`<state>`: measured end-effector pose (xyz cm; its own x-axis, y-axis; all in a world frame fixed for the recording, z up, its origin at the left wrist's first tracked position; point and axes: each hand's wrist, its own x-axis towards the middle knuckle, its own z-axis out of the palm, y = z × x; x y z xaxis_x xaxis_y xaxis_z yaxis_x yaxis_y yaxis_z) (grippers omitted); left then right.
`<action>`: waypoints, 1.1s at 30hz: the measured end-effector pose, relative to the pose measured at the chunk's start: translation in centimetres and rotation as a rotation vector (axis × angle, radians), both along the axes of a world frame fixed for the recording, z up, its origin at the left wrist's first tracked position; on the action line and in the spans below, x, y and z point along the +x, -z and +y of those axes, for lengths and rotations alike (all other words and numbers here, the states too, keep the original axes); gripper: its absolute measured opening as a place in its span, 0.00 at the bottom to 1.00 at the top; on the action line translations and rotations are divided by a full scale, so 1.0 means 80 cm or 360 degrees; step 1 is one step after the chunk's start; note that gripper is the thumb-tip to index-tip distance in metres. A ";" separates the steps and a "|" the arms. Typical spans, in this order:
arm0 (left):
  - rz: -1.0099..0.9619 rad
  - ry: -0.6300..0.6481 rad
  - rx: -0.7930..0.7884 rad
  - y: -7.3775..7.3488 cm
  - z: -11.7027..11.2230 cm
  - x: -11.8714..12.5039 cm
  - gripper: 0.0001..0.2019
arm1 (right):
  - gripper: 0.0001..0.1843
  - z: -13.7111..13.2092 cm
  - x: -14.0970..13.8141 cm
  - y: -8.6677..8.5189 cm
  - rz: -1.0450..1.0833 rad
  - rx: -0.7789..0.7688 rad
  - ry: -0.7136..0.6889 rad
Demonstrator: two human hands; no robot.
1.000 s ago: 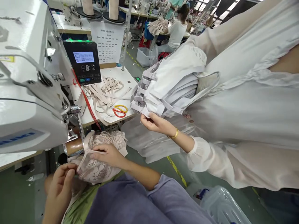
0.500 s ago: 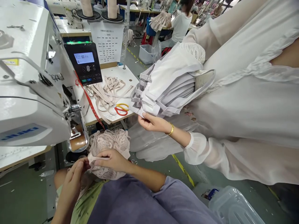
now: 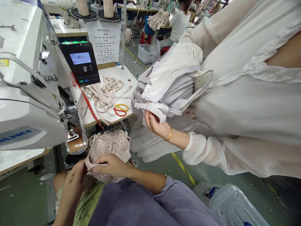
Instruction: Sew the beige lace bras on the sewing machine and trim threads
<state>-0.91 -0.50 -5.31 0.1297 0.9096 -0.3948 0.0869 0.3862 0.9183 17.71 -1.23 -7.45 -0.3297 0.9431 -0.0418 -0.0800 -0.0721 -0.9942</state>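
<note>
My left hand point(image 3: 73, 182) and my right hand point(image 3: 110, 164) are both closed on a beige lace garment point(image 3: 110, 145) over my lap, pinching its band between them. It lies just below the white sewing machine point(image 3: 28, 94) on the left. A person in white stands close on the right, carrying a stack of white garments point(image 3: 174, 84). That person's hand point(image 3: 156, 124) with a gold bracelet grips the stack's lower edge.
The sewing table point(image 3: 122, 73) holds beige straps point(image 3: 105, 92) and red-and-yellow scissors point(image 3: 120, 110). A black control panel point(image 3: 81, 64) is mounted beside the machine. A clear plastic bin point(image 3: 232, 207) stands on the floor at lower right. Another seated worker point(image 3: 178, 25) is far behind.
My hands drew closer together on the lace garment. The standing person's hand turned palm-up and closed under the stack's edge. The view shifted slightly.
</note>
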 end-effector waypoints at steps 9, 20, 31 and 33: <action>0.0014 -0.0092 -0.0012 0.001 0.005 0.005 0.28 | 0.22 0.001 0.002 0.008 0.0032 0.0038 0.0006; 0.0014 0.0000 -0.0098 -0.006 0.012 0.010 0.28 | 0.14 0.000 0.008 -0.003 0.0018 -0.0059 0.0027; -0.0101 -0.0104 -0.0188 0.006 0.016 0.005 0.25 | 0.08 0.003 0.002 -0.004 0.0020 -0.0013 0.0070; -0.0091 -0.0083 -0.0186 0.006 0.017 0.005 0.25 | 0.07 0.006 0.001 -0.008 0.0016 0.0002 0.0045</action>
